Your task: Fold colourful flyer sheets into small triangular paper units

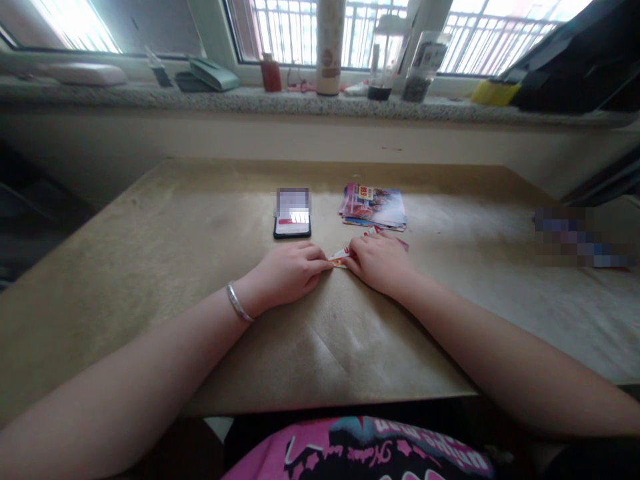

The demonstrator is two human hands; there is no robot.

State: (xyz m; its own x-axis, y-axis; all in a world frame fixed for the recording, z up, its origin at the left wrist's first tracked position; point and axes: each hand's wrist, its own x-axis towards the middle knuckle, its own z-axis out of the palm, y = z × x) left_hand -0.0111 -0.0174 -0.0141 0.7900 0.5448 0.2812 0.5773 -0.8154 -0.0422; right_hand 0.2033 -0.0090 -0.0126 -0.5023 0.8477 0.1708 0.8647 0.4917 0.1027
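Between my hands, low on the tabletop, lies a small piece of printed paper point(340, 257) in white, red and orange. My left hand point(295, 270), with a silver bangle at the wrist, pinches its left tip between closed fingers. Over its right part my right hand point(377, 263) is closed, covering much of it; a red and white corner shows above the knuckles and a pinkish edge beyond the fingers. Whether the paper is folded I cannot tell. Just behind the right hand is a stack of colourful printed sheets point(383, 207).
A phone point(293, 228) with a lit screen lies on the tan table point(200, 220) behind my left hand. A blurred bluish item point(580, 237) is at the right. Bottles, a red container point(271, 73) and a black bag point(575, 63) stand on the stone windowsill point(250, 100).
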